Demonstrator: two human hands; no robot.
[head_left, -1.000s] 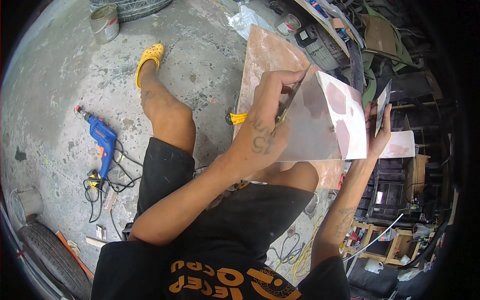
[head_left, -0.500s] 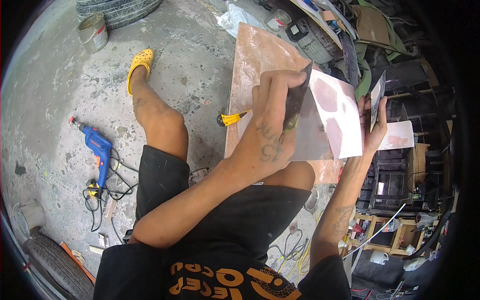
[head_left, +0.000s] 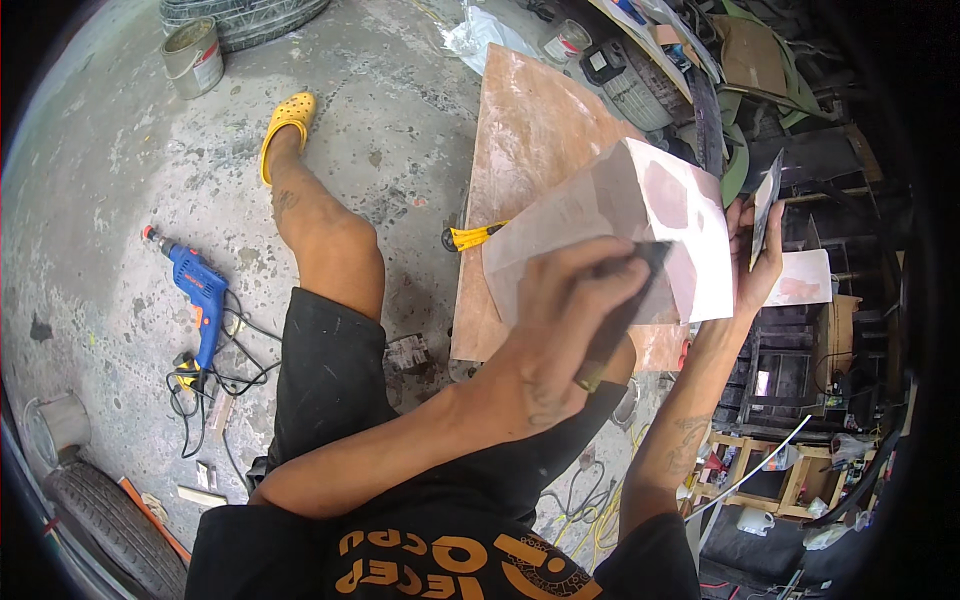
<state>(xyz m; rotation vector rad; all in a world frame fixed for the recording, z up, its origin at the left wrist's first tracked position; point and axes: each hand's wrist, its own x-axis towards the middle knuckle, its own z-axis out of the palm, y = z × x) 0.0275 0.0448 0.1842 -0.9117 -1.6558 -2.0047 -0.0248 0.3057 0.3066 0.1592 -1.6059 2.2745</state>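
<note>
My left hand [head_left: 570, 320] is closed around a dark flat spreader [head_left: 620, 325], held tilted over the near part of a white angular panel [head_left: 705, 240]. Pinkish-brown smooth patches mark the panel's bright face, and its greyish side slopes to the left. I cannot tell whether the spreader touches it; the hand is slightly blurred. At the panel's right edge, my right hand [head_left: 757, 262] grips a second flat spreader [head_left: 767, 205] upright, with pale paste on its face. Underneath lies a reddish-brown plywood board [head_left: 530, 130], by my bent leg.
A yellow-handled tool [head_left: 472, 237] pokes out at the board's left edge. On the floor to the left are a blue corded drill [head_left: 200, 290], a paint can [head_left: 192, 58] and tyres [head_left: 115, 530]. A wooden rack [head_left: 745, 465] and clutter fill the right side.
My left hand has swept down toward me with its spreader, baring more of the panel's sloping side. The right hand with its spreader has shifted only slightly.
</note>
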